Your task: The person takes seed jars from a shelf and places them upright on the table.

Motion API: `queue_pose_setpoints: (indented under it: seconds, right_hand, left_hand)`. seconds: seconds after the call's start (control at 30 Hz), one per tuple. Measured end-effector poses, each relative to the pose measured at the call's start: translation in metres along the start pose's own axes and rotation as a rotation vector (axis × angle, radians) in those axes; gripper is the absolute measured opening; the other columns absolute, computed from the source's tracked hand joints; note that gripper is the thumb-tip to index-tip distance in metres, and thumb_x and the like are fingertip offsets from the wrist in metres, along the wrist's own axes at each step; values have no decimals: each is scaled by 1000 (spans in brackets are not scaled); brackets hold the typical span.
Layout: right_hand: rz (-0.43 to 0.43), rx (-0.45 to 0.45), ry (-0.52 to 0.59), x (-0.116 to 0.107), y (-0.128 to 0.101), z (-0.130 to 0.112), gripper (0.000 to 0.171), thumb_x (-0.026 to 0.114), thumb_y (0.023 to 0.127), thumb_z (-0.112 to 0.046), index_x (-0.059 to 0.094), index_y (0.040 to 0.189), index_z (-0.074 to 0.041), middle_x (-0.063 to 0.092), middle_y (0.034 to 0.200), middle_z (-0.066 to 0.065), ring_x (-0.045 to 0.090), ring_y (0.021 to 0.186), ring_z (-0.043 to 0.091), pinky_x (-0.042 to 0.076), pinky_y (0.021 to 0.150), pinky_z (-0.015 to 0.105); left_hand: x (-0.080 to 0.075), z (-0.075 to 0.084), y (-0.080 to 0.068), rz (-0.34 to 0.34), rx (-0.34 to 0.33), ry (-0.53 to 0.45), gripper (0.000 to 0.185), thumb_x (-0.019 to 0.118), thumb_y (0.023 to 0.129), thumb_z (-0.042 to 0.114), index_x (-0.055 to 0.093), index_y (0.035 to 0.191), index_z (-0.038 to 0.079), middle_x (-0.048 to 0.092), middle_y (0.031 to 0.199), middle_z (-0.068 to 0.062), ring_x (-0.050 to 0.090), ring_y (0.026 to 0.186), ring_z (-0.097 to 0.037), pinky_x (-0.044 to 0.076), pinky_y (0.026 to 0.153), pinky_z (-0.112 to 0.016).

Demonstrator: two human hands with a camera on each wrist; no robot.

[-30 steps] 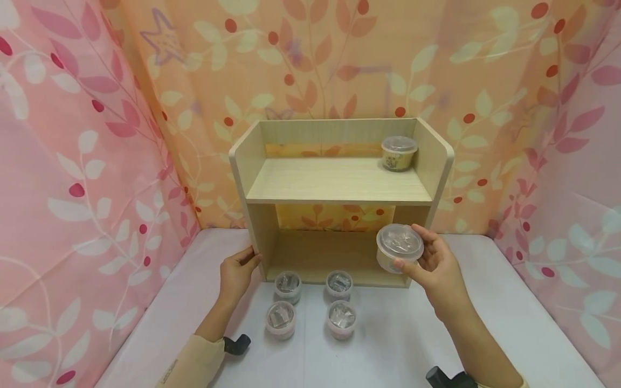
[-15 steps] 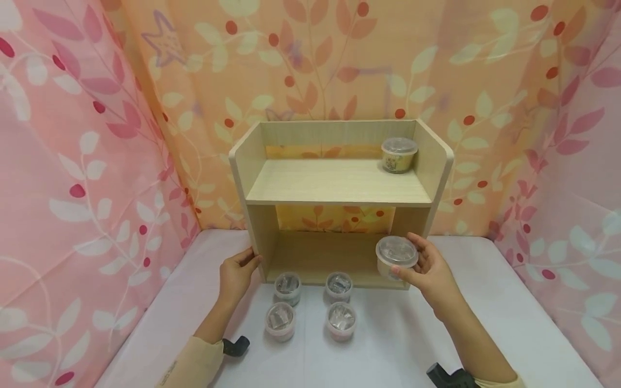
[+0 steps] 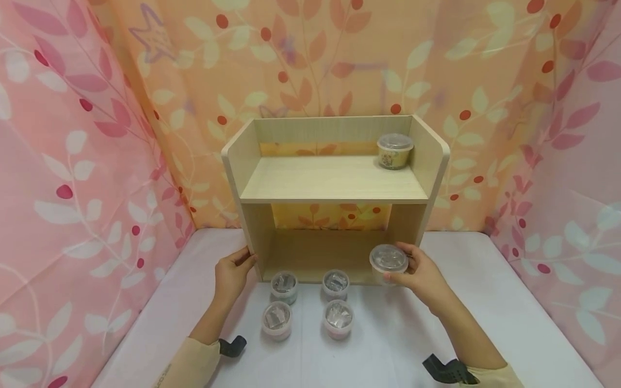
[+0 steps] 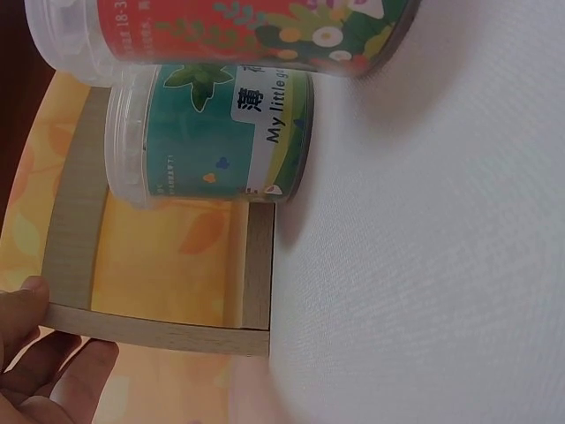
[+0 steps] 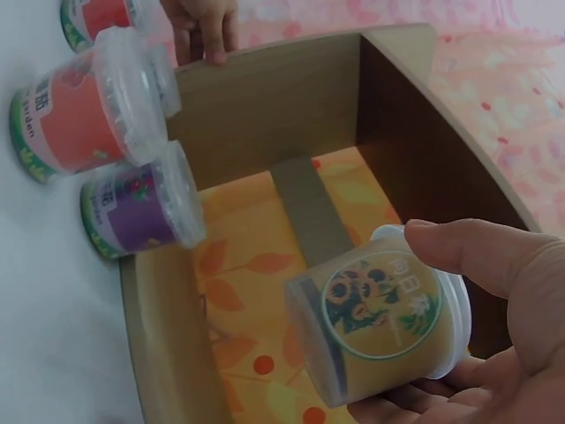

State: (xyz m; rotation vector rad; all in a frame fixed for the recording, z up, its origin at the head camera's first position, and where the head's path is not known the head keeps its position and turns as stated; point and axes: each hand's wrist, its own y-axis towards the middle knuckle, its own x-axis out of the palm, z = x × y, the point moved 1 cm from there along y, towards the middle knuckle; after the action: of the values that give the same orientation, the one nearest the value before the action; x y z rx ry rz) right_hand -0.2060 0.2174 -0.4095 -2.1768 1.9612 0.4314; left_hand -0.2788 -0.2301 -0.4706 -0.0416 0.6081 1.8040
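My right hand (image 3: pixel 421 277) holds a clear-lidded plastic tub (image 3: pixel 387 258) at the front right of a pale wooden shelf unit's (image 3: pixel 335 180) lower compartment. In the right wrist view, that tub has a sunflower label (image 5: pixel 380 305), with the thumb on one side and fingers beneath. My left hand (image 3: pixel 230 275) pinches the front edge of the unit's left side panel; in the left wrist view the thumb and fingers (image 4: pixel 84 375) lie on opposite sides of the board. Whether the held tub touches the lower board is hard to tell.
On the white table (image 3: pixel 388 345), several similar tubs stand in two short rows before the unit, among them a teal one (image 4: pixel 212 132), a red one (image 4: pixel 256 31) and a purple one (image 5: pixel 137 208). Another tub (image 3: pixel 394 153) sits at the upper shelf's right end. Patterned curtains (image 3: pixel 301 64) surround the table.
My right hand has lowered the tub and brought it slightly left, to the lower compartment's front. My left hand keeps its hold on the side panel. The head view has shifted slightly.
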Motion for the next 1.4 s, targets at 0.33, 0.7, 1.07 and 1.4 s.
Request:
queue_pose_setpoints:
  seconds: [0.33,0.7,1.07,1.4]
  right_hand:
    - [-59,70,-82,15,12,32,97,87,81,-19,29,155,5,40,155,28,44,140,47,47,109,55]
    - [-58,124,-91,30,12,43,94,90,77,-15,36,151,6,43,152,31,45,139,49,47,109,57]
    - [-39,147,-138,38,12,56,90,91,73,-10,40,146,7,46,149,31,46,137,51,42,112,61]
    - [-55,110,-194,37,12,58,92,91,69,-8,41,145,10,51,144,29,47,135,47,38,113,62]
  left_hand:
    - [0,2,-1,-6,-17,2,35,81,90,14,74,123,2,76,114,-13,72,106,-25,53,75,-7]
    - [1,2,-1,-10,-13,-21,35,80,91,15,74,122,2,76,114,-12,72,105,-24,55,76,-9]
    - [0,-4,-4,-14,-27,-52,34,79,91,12,73,122,0,76,114,-15,73,102,-22,56,77,-12]
    - [1,-1,-2,-4,-12,-28,33,80,91,14,74,122,2,76,113,-13,73,104,-25,55,76,-10]
